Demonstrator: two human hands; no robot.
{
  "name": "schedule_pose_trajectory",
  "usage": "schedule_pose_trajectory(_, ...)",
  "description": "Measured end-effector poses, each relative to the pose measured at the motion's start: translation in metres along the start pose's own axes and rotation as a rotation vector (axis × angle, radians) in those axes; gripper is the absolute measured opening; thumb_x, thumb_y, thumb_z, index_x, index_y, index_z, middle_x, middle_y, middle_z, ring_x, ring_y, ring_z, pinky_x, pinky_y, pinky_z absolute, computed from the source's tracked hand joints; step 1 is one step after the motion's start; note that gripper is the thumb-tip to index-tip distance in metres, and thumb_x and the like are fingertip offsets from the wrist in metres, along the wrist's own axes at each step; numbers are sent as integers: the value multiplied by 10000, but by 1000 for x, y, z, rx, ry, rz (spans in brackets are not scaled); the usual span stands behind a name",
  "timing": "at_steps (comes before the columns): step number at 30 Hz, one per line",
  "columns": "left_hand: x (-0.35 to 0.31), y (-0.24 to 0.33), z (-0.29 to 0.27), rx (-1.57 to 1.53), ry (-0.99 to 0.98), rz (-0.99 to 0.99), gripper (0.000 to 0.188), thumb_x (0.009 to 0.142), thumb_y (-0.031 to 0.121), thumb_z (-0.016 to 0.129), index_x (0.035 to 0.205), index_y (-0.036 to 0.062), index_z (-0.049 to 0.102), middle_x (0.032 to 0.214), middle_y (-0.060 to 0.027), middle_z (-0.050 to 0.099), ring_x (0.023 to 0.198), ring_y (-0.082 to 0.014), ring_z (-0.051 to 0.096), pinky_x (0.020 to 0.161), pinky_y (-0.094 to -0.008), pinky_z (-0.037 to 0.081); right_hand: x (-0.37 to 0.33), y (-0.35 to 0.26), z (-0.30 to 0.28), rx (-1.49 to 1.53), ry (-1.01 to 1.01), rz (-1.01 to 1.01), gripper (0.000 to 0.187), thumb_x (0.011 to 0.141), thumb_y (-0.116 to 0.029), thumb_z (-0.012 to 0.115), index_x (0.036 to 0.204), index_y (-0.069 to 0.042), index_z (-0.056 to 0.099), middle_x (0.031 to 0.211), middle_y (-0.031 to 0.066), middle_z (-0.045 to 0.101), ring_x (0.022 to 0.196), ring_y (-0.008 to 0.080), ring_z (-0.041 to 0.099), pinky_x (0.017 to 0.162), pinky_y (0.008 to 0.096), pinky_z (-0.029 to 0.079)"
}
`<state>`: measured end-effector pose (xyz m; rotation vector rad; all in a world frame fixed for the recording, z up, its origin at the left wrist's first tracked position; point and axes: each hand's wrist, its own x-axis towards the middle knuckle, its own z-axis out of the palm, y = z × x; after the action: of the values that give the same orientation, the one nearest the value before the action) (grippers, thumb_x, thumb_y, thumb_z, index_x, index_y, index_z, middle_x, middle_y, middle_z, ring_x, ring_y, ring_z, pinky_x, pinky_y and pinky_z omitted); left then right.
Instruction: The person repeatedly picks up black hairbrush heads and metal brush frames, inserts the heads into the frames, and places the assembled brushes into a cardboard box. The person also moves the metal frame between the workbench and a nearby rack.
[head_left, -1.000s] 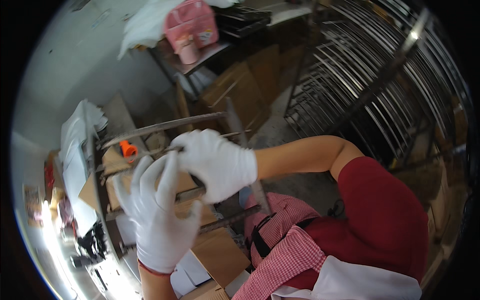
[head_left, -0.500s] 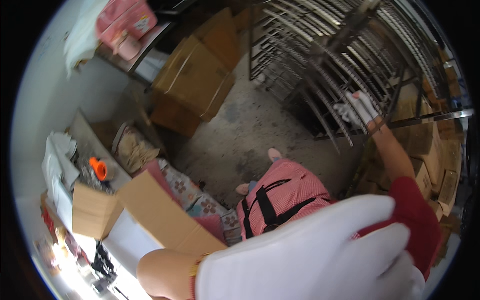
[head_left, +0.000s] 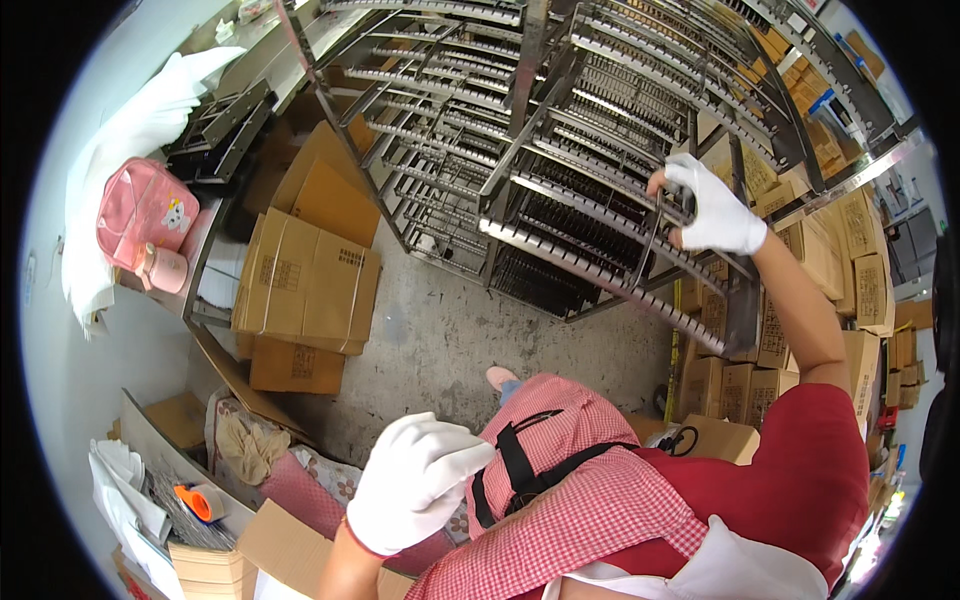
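Observation:
My right hand (head_left: 712, 212), in a white glove with bare thumb and fingertip, is closed on the edge of a slotted metal rack (head_left: 600, 215) at the upper right. A thin rod of the rack runs between its finger and thumb. My left hand (head_left: 415, 485), also in a white glove, is raised in front of my red checked apron (head_left: 590, 500). Its fingers are bent in toward the palm, which faces away, and nothing shows in them. It touches neither the rack nor the boxes.
Flat tied cartons (head_left: 305, 280) lean at the left, beside a shelf bearing a pink bag (head_left: 150, 210) and a pink bottle (head_left: 160, 268). An open carton (head_left: 285, 540) and an orange tape dispenser (head_left: 200, 503) lie near left. Stacked boxes (head_left: 740, 390) stand behind the rack at right.
My left hand has dropped away from close to the view, down and left to in front of the apron. The view has turned, bringing more of the rack in; the right hand stays at the rack.

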<state>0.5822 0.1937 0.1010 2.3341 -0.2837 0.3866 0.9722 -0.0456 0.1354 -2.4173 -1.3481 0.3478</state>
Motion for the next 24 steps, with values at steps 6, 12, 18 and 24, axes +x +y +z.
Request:
schedule_pose_trajectory(6,-9,-20,39,4,-40,-87,374,757,1,668,1114,103,623,1030,-48,646,935,-253,636,870,-420,502,56,79,21,-512,469,65,421,784,-77,659,1192,-172,698,1369,114,564,1236,347,528,1045,455,445)
schedule_pose_trajectory(12,-24,-18,42,-11,42,-224,301,762,-15,662,1044,88,643,966,-69,668,852,-269,653,801,-398,514,64,74,124,-371,266,-94,414,922,-410,616,1197,-101,621,1109,134,663,1070,318,628,959,416,496)
schedule_pose_trajectory(18,-63,-15,37,-35,21,-403,257,789,-6,663,1038,54,681,908,-135,681,816,-325,647,745,-401,513,109,146,140,-122,88,478,583,897,-443,599,1367,-121,480,1230,281,619,1140,437,596,955,458,470)
schedule_pose_trajectory(24,-161,15,23,-68,78,-772,231,812,48,635,1034,23,695,930,-159,691,865,-339,662,782,-412,530,17,59,183,147,-7,267,275,755,-216,713,938,-70,568,769,115,637,732,234,627,665,365,488)
